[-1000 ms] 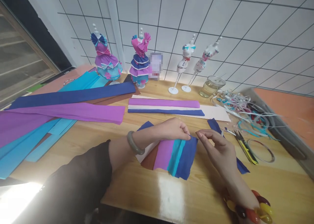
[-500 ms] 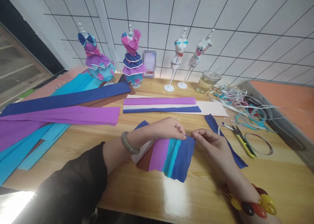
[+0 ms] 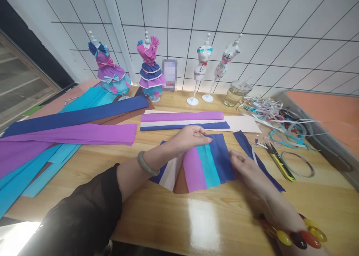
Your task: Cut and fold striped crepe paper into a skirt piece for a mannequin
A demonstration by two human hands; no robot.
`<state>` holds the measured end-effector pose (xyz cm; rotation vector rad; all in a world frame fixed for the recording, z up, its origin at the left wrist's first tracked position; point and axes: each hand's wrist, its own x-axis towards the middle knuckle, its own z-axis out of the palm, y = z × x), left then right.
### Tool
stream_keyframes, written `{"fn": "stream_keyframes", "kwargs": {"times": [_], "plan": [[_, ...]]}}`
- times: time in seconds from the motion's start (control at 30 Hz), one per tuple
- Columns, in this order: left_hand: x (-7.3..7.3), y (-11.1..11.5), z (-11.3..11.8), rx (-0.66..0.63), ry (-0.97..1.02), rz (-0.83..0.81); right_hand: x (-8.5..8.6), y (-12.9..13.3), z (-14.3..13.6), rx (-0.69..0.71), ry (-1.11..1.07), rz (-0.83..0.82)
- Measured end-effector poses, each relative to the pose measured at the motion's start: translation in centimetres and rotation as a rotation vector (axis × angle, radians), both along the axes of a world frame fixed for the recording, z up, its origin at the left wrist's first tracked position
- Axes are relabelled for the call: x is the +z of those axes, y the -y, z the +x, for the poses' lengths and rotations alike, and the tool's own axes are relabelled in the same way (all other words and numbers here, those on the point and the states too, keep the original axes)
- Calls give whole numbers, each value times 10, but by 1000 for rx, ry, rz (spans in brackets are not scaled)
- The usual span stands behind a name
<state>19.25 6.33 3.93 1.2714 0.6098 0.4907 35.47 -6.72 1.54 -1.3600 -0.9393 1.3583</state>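
A striped piece of crepe paper (image 3: 193, 170) spreads in front of me in blue, white, brown, purple, turquoise and blue bands. My left hand (image 3: 193, 136), a jade-like bangle on its wrist, pinches its upper edge near the turquoise and blue bands. At the right edge of the outer blue band, my right hand (image 3: 242, 164) has its fingers closed on the paper; its fingertips are slightly blurred. A beaded bracelet (image 3: 297, 237) circles the right wrist. Just beyond that hand lies a narrow dark blue strip (image 3: 258, 160), with yellow-and-black snips (image 3: 280, 164) farther right.
Purple, turquoise and blue crepe strips (image 3: 70, 115) overlap at left. Folded strips (image 3: 182, 116) lie ahead. Two dressed mini mannequins (image 3: 151, 70) and two bare-stand ones (image 3: 203, 61) stand by the tiled wall. A jar (image 3: 238, 93), ribbon scraps (image 3: 277, 115) and a bin (image 3: 316, 125) sit right.
The striped paper has been swung up to the right and spread wider, showing more bands. My right hand has moved down and right along its blue edge; my left hand has risen slightly.
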Motion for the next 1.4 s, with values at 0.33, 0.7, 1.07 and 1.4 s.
{"fn": "stream_keyframes", "kwargs": {"times": [0.33, 0.7, 1.07, 1.4], "plan": [[-7, -4, -1, -13, 19, 65, 1, -2, 2, -42, 129, -46], [-5, -22, -4, 270, 104, 120, -2, -2, 12, -68, 152, -33], [5, -25, -7, 386, 301, 47, 7, -1, 7, 81, 105, -55], [7, -10, -4, 296, 222, 151, 5, 1, 11, -18, -178, 70]]}}
